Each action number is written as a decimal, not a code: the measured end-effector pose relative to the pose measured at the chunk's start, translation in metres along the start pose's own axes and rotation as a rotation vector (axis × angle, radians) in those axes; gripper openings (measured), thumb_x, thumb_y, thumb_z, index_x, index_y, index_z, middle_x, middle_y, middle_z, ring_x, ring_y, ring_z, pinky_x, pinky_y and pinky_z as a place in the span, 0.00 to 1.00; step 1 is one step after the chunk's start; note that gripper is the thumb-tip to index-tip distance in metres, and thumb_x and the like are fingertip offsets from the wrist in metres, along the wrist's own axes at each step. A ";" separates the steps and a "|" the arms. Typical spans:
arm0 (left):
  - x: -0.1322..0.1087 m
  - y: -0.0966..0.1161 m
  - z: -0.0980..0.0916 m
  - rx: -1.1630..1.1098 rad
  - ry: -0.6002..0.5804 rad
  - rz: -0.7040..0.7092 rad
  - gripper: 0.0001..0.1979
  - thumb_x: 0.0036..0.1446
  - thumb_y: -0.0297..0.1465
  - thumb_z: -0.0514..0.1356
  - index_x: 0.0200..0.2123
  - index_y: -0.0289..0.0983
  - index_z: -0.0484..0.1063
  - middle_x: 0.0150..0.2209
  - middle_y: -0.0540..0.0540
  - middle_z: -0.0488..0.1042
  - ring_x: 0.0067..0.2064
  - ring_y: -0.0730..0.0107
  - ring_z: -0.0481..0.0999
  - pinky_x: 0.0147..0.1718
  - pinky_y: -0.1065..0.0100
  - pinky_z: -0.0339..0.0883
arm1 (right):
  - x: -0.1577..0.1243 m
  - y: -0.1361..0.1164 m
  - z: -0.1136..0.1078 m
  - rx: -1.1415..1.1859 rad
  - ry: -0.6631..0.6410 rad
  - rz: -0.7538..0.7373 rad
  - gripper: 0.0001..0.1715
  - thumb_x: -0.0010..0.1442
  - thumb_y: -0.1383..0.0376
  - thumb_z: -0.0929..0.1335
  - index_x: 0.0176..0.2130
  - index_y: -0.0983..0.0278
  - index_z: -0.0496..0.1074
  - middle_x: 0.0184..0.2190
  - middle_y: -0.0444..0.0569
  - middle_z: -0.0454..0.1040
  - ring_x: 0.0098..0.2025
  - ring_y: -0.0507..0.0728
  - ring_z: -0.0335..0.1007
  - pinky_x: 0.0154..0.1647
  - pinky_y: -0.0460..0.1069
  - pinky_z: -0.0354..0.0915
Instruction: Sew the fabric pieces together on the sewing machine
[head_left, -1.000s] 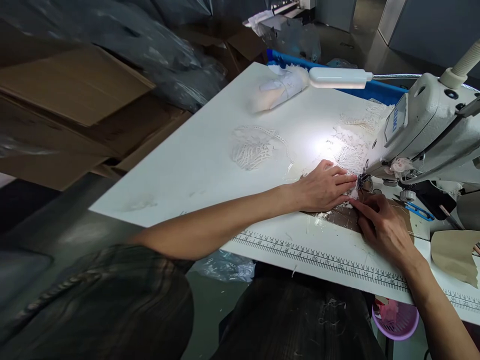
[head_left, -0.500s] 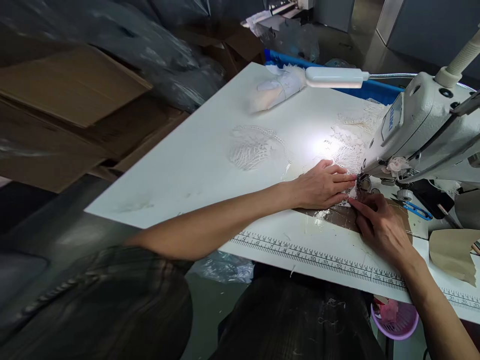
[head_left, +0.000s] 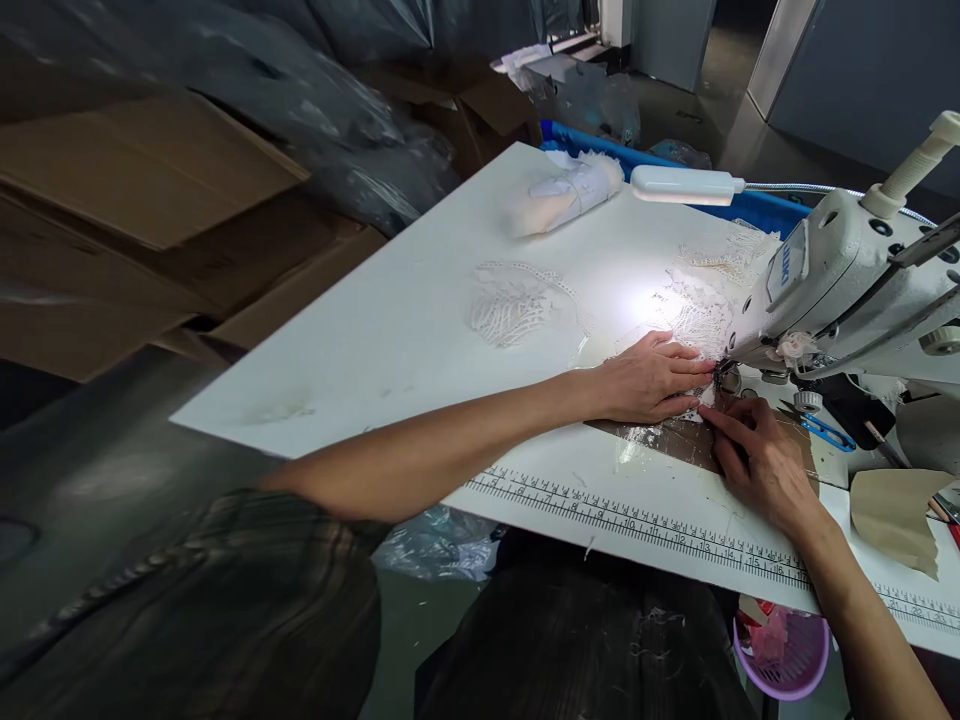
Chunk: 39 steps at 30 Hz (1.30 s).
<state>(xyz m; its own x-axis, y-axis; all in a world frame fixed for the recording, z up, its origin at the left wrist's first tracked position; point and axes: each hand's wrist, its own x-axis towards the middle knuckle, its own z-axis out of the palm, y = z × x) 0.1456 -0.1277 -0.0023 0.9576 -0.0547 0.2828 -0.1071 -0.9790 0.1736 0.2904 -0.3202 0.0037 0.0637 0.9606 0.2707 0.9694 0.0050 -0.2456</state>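
Note:
White lace (head_left: 694,310) lies on the sewing table, left of the needle area of a white sewing machine (head_left: 840,280). My left hand (head_left: 649,380) rests flat on the lace, fingers stretched toward the presser foot (head_left: 724,376). Close to the foot on the near side, my right hand (head_left: 761,450) has its thumb and index finger together at the lace's edge. What lies between those fingertips is too small to make out. A separate lace piece (head_left: 514,305) lies flat to the left of my left hand.
A tied roll of pale fabric (head_left: 574,195) lies at the far side under a white lamp (head_left: 686,185). Blue thread snips (head_left: 827,432) and brown paper (head_left: 900,515) are on the right. A ruler strip (head_left: 637,522) runs along the near edge, above a purple basket (head_left: 784,660). Cardboard boxes (head_left: 150,170) stand left.
The whole view has shifted slightly, so the table and machine appear a little lower. Both hands keep nearly the same place beside the presser foot.

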 end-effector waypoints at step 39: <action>0.006 0.010 -0.001 0.194 0.104 0.025 0.14 0.70 0.29 0.49 0.45 0.42 0.75 0.49 0.48 0.78 0.42 0.68 0.76 0.60 0.50 0.57 | 0.005 -0.002 -0.003 -0.042 -0.058 0.074 0.23 0.66 0.61 0.60 0.56 0.55 0.73 0.40 0.54 0.68 0.31 0.54 0.67 0.21 0.47 0.63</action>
<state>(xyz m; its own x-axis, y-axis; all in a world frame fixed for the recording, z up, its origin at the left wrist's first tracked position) 0.1496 -0.1378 0.0024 0.9215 -0.0689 0.3823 -0.0675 -0.9976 -0.0171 0.2896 -0.3162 0.0082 0.1226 0.9724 0.1985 0.9718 -0.0770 -0.2230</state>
